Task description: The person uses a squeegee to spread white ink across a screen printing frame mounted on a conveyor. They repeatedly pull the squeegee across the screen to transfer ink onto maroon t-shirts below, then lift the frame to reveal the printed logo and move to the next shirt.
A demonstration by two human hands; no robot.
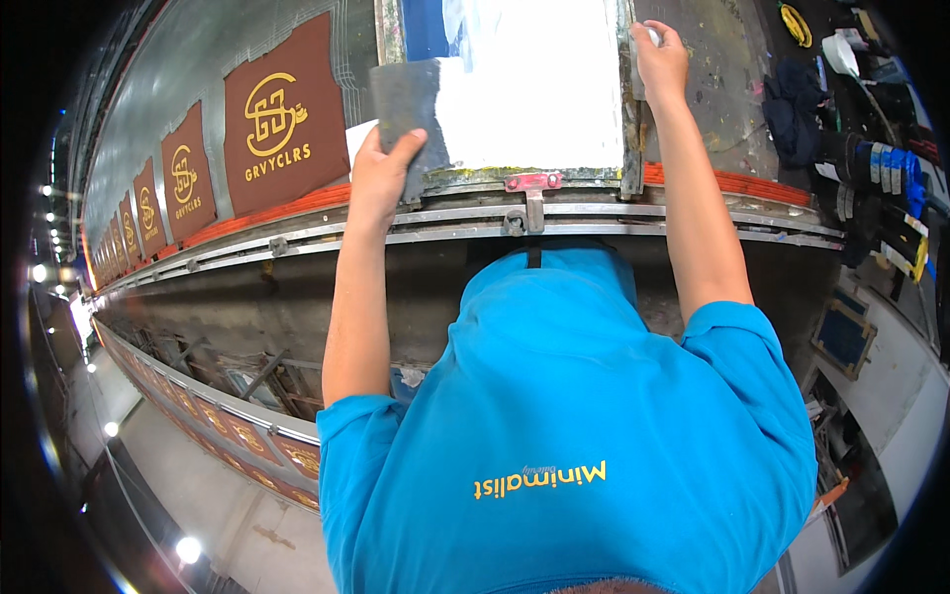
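Observation:
A screen printing frame (495, 178) lies on the long table in front of me. Its inside is mostly bright white, with a patch of blue (426, 28) at the far left corner. My left hand (384, 176) grips a flat dark grey scraper (408, 109), thumb on top, over the frame's near left corner. Along the frame's right side bar (630, 109) is my right hand (663, 61), its fingers curled round something small and whitish that I cannot make out. A red clamp (534, 182) sits at the near edge of the frame.
Brown fabric pieces with yellow prints (285, 114) lie in a row to the left. A metal rail (426, 230) runs along the table's near edge. Dark cloth (792, 109), a yellow tape roll (795, 25) and blue-wrapped items (896, 178) are at right. Another printed table (228, 426) stands behind at left.

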